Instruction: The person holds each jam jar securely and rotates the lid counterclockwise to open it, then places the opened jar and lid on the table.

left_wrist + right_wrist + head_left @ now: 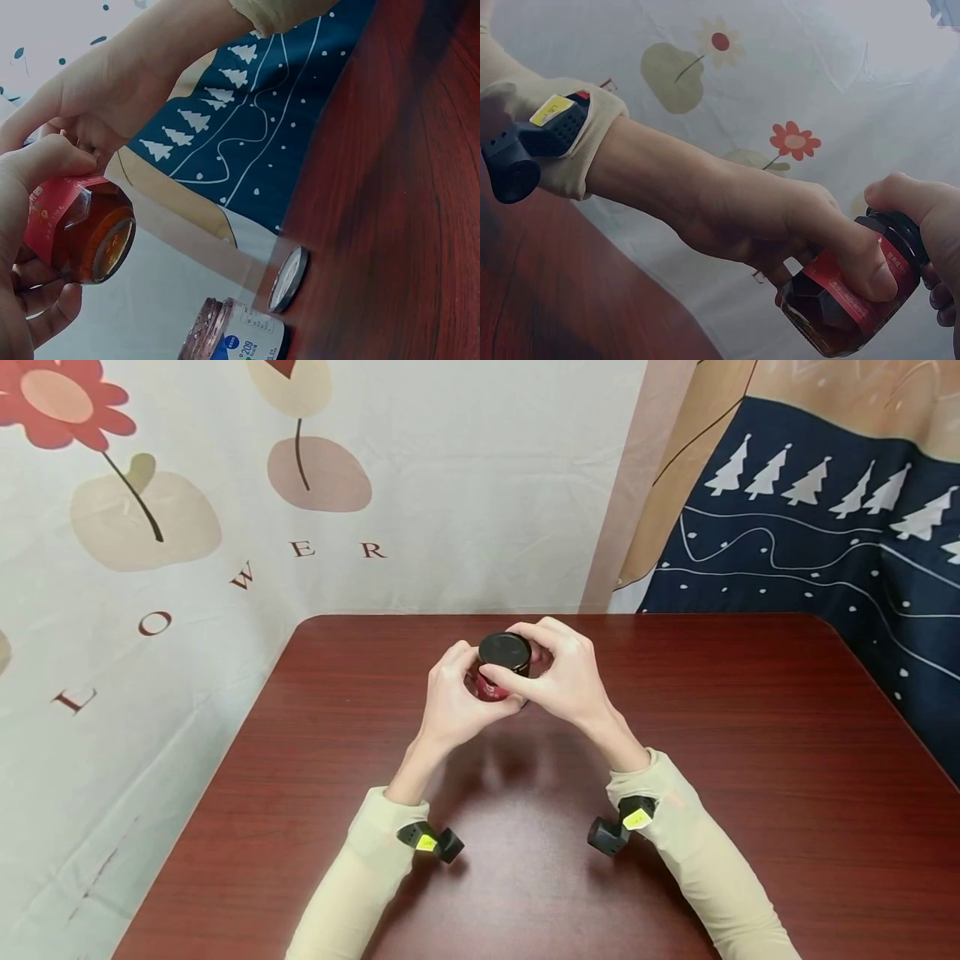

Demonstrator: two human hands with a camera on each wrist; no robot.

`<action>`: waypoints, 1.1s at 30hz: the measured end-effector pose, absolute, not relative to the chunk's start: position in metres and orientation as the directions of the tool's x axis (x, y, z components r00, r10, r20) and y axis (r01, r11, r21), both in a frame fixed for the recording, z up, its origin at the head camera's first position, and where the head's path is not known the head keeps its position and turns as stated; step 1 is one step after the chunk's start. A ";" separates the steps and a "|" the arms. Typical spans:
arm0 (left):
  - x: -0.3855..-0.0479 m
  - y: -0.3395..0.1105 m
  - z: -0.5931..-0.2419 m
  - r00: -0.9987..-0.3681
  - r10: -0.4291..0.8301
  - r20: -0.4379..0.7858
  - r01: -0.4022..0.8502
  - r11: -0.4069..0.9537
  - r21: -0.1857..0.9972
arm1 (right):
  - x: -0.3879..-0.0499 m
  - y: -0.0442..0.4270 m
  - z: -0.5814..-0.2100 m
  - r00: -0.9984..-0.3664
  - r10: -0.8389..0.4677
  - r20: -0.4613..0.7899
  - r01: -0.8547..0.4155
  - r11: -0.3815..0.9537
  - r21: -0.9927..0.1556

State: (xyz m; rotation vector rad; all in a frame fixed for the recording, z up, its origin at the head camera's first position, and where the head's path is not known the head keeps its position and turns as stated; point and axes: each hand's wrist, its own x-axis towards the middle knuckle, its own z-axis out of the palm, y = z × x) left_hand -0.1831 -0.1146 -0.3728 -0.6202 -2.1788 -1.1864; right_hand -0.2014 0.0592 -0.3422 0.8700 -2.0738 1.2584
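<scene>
A glass jar (492, 687) with amber-brown contents, a red label and a black lid (504, 649) is held above the table. My left hand (457, 706) grips the jar's body, with the thumb across the red label (844, 289) in the right wrist view. Around the lid curl the thumb and fingers of my right hand (566, 677). The lid sits on the jar's mouth; whether it is loose I cannot tell. In the left wrist view the jar's glass base (112, 247) shows, while the lid is mostly hidden by the hands.
In the left wrist view a lidless jar (251, 334) with a white and blue label stands on the dark red table (405, 225). Beside it lies a loose round lid (289, 279). A printed cloth (480, 485) hangs behind the table, a dark blue one (795, 543) at right.
</scene>
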 end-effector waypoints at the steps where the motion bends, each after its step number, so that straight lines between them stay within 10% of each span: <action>1: -0.183 -0.114 -0.373 -0.729 0.125 0.673 0.633 0.497 0.594 | -0.201 0.060 -0.342 -0.632 -0.241 0.736 -0.764 0.351 -0.541; 33: -0.177 -0.099 -0.380 -0.756 0.184 0.628 0.629 0.468 0.621 | -0.193 0.081 -0.352 -0.590 -0.268 0.762 -0.794 0.364 -0.487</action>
